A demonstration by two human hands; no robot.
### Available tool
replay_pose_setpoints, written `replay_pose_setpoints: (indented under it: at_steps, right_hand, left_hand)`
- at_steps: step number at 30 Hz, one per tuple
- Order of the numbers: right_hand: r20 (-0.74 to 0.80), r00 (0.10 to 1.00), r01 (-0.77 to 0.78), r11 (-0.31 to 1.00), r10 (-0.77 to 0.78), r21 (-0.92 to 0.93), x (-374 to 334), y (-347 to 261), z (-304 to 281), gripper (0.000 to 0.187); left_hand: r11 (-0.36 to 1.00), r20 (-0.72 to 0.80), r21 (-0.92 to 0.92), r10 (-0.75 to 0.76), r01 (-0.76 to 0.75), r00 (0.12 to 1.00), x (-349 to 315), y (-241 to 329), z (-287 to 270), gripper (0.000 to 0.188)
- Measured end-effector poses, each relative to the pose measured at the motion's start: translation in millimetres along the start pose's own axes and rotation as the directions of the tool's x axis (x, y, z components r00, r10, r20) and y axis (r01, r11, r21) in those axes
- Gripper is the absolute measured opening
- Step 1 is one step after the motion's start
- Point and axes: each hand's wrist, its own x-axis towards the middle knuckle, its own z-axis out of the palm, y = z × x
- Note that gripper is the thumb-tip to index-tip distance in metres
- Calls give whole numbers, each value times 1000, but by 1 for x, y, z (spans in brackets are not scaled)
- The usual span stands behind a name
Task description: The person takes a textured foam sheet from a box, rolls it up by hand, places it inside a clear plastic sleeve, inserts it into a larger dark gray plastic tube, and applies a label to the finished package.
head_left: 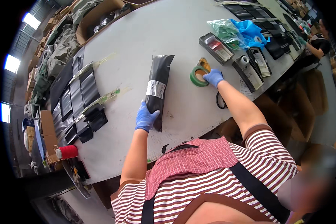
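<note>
A long black plastic parcel [158, 74] with a white printed label [155, 89] lies on the pale table, its near end toward me. My left hand [145, 117], in a blue glove, grips the parcel's near part, thumb on top and fingers along the left side. My right hand [214, 77], gloved in blue too, is closed on the edge of a roll of green tape [199, 76]. Just behind the roll sits a yellow tool [204, 63], its kind hard to make out. A black loop [220, 100], perhaps a scissor handle, lies beside my right wrist.
Black plastic bags [80, 89] lie taped down at the left, near a red spool [67, 152]. Trays of labels [216, 48] and a blue bag [250, 31] occupy the right. A cardboard box [97, 18] stands beyond the far left edge. Another person [317, 46] works at far right.
</note>
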Motion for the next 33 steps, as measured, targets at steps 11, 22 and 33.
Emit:
replay_pose_setpoints:
  at_steps: [11, 22, 33]
  right_hand:
    - [-379, 704, 710, 598, -601, 371, -229, -44, -23, 56]
    - [43, 774, 572, 727, -632, 379, -267, -47, -10, 69]
    - [-19, 767, 639, 762, -641, 103, -242, -64, 45, 60]
  left_hand:
    - [230, 390, -914, 267, 334, 881, -75, 61, -3, 59]
    - [686, -25, -720, 128, -107, 991, -96, -1, 4, 29]
    - [955, -437, 286, 197, -73, 878, -47, -63, -15, 36]
